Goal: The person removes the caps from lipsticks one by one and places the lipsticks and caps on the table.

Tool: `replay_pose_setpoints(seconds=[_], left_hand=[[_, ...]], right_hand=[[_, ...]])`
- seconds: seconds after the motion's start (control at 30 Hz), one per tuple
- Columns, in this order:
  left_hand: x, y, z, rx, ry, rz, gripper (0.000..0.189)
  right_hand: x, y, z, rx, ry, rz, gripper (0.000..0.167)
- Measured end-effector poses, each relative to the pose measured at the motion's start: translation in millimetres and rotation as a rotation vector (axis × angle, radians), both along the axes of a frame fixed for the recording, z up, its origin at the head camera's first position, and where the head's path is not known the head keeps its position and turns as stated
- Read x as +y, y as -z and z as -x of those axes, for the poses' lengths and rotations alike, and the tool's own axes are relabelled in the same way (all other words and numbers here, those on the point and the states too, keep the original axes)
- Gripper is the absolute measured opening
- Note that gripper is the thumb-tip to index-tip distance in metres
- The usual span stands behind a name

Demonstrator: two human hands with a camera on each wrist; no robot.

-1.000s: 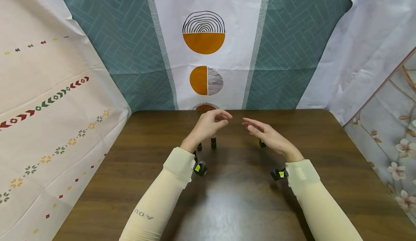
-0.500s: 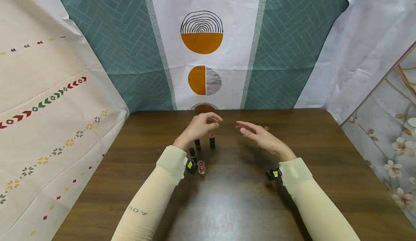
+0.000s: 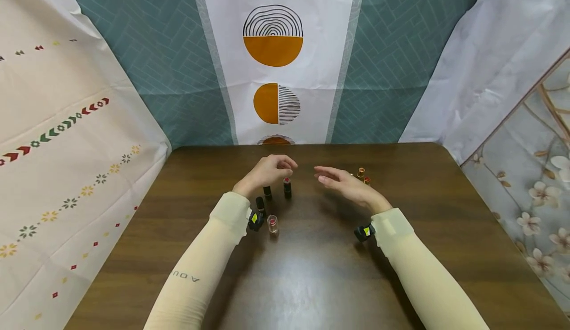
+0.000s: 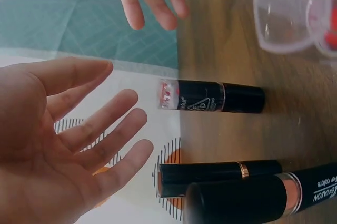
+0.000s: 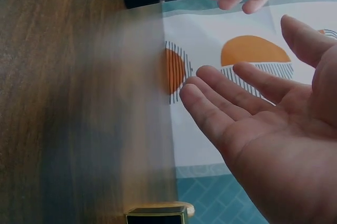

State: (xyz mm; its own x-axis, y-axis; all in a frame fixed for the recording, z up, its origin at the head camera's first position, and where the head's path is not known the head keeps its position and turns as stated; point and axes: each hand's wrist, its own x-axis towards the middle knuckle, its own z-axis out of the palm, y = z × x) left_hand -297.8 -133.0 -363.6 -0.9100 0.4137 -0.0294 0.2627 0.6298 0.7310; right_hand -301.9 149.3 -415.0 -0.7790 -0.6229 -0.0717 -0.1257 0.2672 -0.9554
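My left hand (image 3: 267, 171) hovers over the wooden table with relaxed fingers and holds nothing. Close by it stands a black lipstick tube (image 3: 287, 190) with a clear, red-marked end. Two plain black tubes, one (image 3: 267, 193) farther back and one (image 3: 261, 206) nearer, stand beside the left wrist. Next to that wrist is a clear-topped tube (image 3: 273, 224) with red inside. Facing the left, my right hand (image 3: 345, 184) is also raised, fingers extended and palm bare in the right wrist view. Behind it are small gold-topped tubes (image 3: 361, 172), partly hidden by the hand.
The brown wooden table (image 3: 307, 280) reaches back to a teal and white patterned cloth (image 3: 383, 72). A patterned cream cloth (image 3: 67, 171) hangs at the left, and a floral panel (image 3: 534, 196) stands at the right. Each wrist carries a small black camera (image 3: 256, 220).
Both hands have drifted left and a little closer together. More of the tubes by the left wrist shows, and the gold-topped tubes behind the right hand have come into view.
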Motion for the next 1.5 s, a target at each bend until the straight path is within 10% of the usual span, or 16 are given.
replay_pose_setpoints(seconds=[0.57,1.5], left_hand=[[-9.5,20.0,9.4,-0.073,0.106,0.041,0.032],[-8.2,32.1,15.5,-0.057,0.04,0.076,0.023]], right_hand=[[-21.7,21.1,6.9,-0.006,-0.026,-0.087,0.063],[-54.8,30.9,10.4,0.014,-0.051,-0.065,0.055]])
